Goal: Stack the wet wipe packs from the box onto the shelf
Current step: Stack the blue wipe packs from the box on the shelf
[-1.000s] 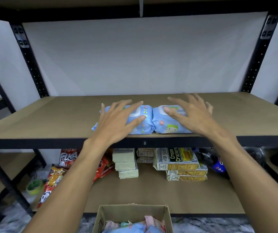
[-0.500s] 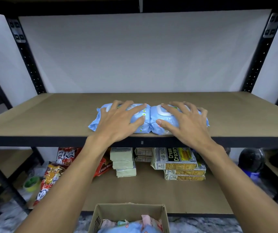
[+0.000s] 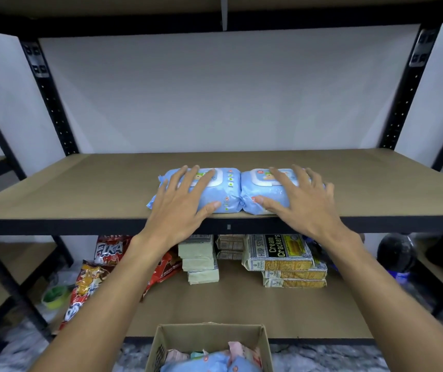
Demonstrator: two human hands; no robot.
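Two light blue wet wipe packs lie side by side, touching, near the front edge of the brown shelf board (image 3: 81,189). My left hand (image 3: 180,202) rests flat on the left pack (image 3: 228,191), fingers spread. On the right pack (image 3: 258,191) lies my right hand (image 3: 301,202), also flat with straight fingers. Below, at the bottom edge of the view, an open cardboard box (image 3: 209,342) holds more blue and pink packs (image 3: 204,363).
The lower shelf (image 3: 242,310) carries cream cracker packets (image 3: 282,253), pale stacked packets (image 3: 199,261) and red snack bags (image 3: 89,285). Black uprights (image 3: 51,100) frame the shelf on both sides. A dark round object (image 3: 397,253) sits at the lower right.
Both hands have settled flat onto the two packs and the packs have slid slightly back from the front edge. The view has shifted a little.
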